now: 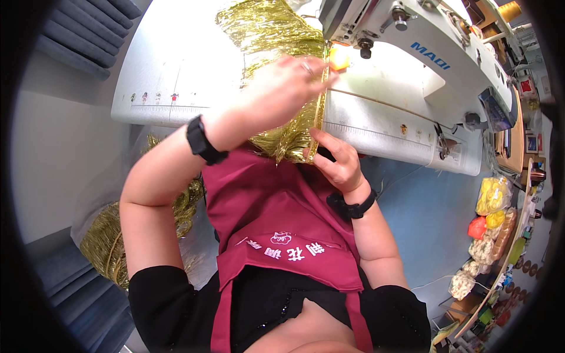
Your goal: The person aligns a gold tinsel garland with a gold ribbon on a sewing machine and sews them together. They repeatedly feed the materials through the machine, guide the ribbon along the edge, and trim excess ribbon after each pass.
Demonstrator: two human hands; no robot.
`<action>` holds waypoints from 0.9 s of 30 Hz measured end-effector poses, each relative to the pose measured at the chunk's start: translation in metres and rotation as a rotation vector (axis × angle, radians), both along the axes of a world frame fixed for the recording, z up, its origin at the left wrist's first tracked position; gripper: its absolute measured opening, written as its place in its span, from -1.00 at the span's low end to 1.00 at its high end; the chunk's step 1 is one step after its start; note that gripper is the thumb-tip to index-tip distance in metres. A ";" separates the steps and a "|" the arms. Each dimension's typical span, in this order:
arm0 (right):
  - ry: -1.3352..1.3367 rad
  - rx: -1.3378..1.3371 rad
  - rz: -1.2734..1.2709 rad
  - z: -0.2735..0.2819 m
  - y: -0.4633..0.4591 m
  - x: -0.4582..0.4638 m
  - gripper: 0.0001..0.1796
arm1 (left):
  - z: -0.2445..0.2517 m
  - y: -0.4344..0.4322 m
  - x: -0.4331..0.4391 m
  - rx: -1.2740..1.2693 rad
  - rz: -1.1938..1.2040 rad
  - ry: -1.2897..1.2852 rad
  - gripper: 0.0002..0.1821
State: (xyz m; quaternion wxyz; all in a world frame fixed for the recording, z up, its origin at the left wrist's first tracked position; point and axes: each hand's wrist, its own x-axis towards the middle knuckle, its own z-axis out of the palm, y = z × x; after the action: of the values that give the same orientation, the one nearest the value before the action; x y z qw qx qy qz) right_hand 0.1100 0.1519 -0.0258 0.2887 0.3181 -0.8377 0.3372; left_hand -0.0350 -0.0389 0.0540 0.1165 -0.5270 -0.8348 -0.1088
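Observation:
Gold metallic fringe (273,33) spreads over the bed of a sewing machine (379,39) and hangs over its front edge. Along its right side runs a narrow gold trim band (321,106), which reaches up beneath the machine head. My left hand (287,88), blurred and wearing a ring, lies across the fringe. Its fingertips are at the band, just below the needle area; whether they grip it is unclear. Lower down, my right hand (337,159) has the band's near end between thumb and fingers. The needle and presser foot are hard to make out.
A ruler scale (366,128) and small stickers mark the white table (150,66). An orange piece (340,59) sits beside the sewing area. More gold fringe (101,242) in clear plastic lies at lower left. Bagged yellow material (494,194) and a yellow thread cone (510,11) are to the right.

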 end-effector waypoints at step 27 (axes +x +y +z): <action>-0.703 0.448 -0.438 -0.008 -0.109 -0.035 -0.39 | -0.009 -0.002 0.037 -0.103 -0.474 -0.201 -0.78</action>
State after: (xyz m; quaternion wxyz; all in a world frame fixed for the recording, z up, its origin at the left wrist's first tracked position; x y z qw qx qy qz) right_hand 0.0751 0.0429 -0.0341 -0.0240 0.0549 -0.9842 0.1667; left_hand 0.0021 -0.0409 0.0446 -0.0226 -0.6996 -0.6998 -0.1423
